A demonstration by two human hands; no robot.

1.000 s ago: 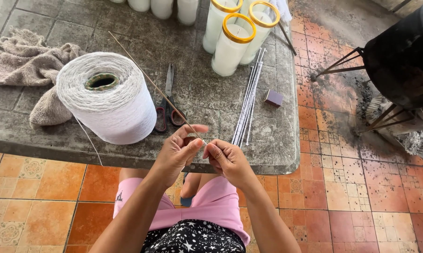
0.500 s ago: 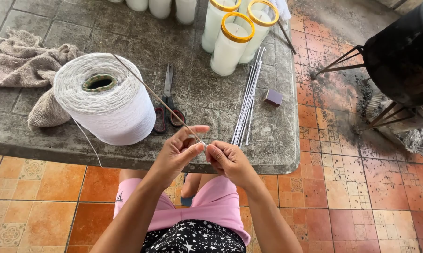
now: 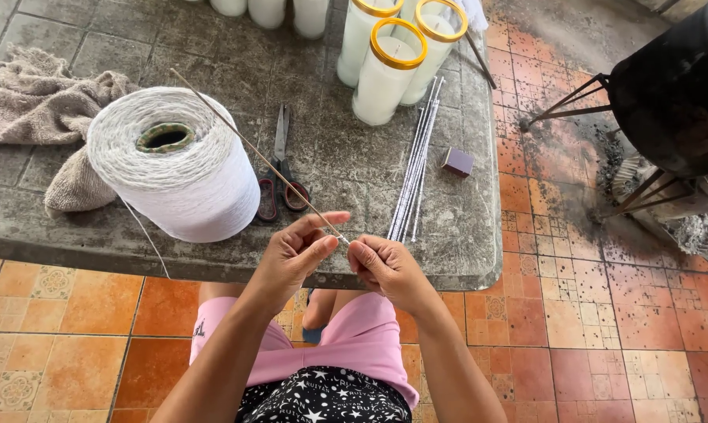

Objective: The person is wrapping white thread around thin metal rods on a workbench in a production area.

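My left hand (image 3: 293,254) pinches the near end of a long thin stick (image 3: 248,145) that slants up and to the left over the big spool of white thread (image 3: 173,163). My right hand (image 3: 385,268) meets it at the stick's tip, fingers pinched on the tip or on thread there; the thread itself is too fine to see. Both hands hover over the front edge of the grey stone table (image 3: 346,168). A strand of thread (image 3: 144,235) hangs from the spool past the table's edge.
Scissors with dark red handles (image 3: 282,168) lie beside the spool. A bundle of thin white sticks (image 3: 415,164) and a small purple box (image 3: 457,161) lie to the right. Glass jars of white wax (image 3: 387,74) stand behind. A beige cloth (image 3: 36,106) lies left; a black pot on a stand (image 3: 667,86) is at right.
The stick's far end has swung a little to the left over the spool. Both hands stay together at its near tip.
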